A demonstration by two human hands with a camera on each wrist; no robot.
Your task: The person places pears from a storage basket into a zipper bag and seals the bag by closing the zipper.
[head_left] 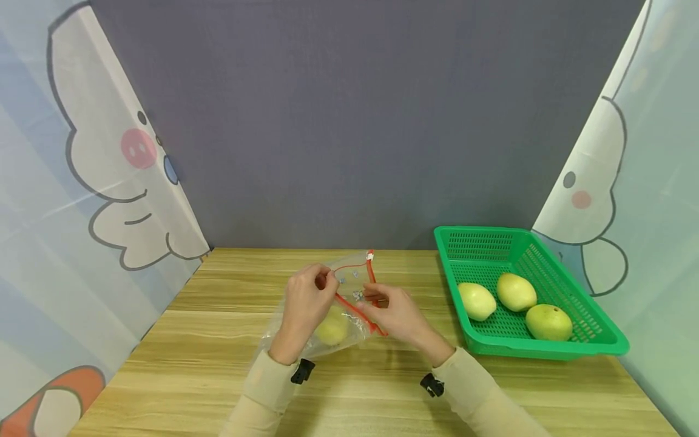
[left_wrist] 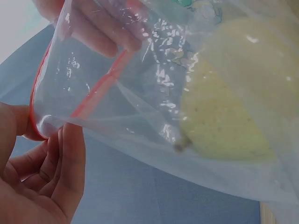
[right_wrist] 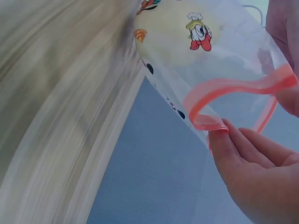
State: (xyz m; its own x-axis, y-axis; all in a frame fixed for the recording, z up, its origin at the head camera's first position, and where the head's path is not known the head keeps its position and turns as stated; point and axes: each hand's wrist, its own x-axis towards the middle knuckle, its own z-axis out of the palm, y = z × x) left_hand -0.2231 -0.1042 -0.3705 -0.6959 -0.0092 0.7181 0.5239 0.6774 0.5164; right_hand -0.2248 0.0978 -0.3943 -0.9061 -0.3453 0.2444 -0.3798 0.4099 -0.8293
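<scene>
A clear zip bag (head_left: pixel 348 276) with red zip strips (right_wrist: pixel 233 86) and small cartoon prints is held over the wooden table. Inside it lies a yellow-green pear (left_wrist: pixel 229 107), its short stem showing through the plastic in the left wrist view. My left hand (head_left: pixel 307 297) pinches the bag's rim on the left side of its mouth. On the other side, my right hand (head_left: pixel 400 317) pinches the red-edged rim between thumb and fingers. The mouth gapes between both hands, with its two red edges apart. A white slider (head_left: pixel 370 256) sits at the far end of the strip.
To the right stands a green plastic basket (head_left: pixel 449 267) with perforated walls, holding three yellow-green pears (head_left: pixel 516 292). The wooden table (head_left: pixel 185 358) ends at a dark grey panel (head_left: pixel 349 121) behind. Cartoon-printed curtains (head_left: pixel 33 261) hang on both sides.
</scene>
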